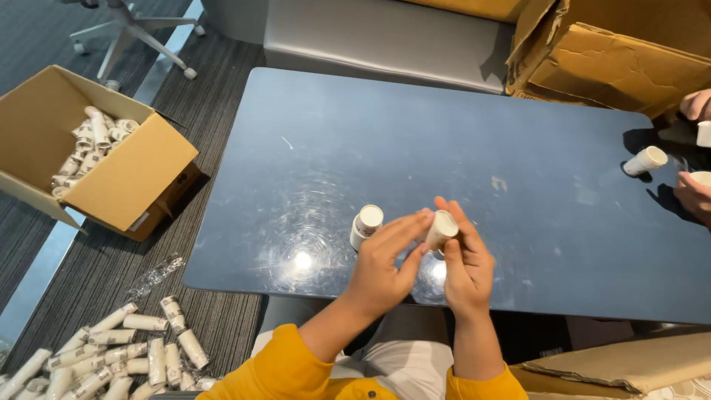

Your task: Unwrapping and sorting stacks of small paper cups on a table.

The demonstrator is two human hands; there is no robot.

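Observation:
Both my hands are raised over the near edge of a dark blue table [459, 148]. My right hand [464, 259] grips a small white bottle [442, 228] tilted with its cap pointing away. My left hand [381, 259] has its fingers stretched toward that bottle, fingertips touching its side. A second small white bottle [365, 226] stands on the table just left of my left hand, untouched. My sleeves are yellow.
An open cardboard box [129, 174] with several white bottles sits on the floor at left. Wrapped stacks of bottles [111, 355] lie on the carpet below it. Another person's hands [696, 192] handle white bottles [646, 160] at the right edge. A large cardboard box [622, 59] stands at the far right.

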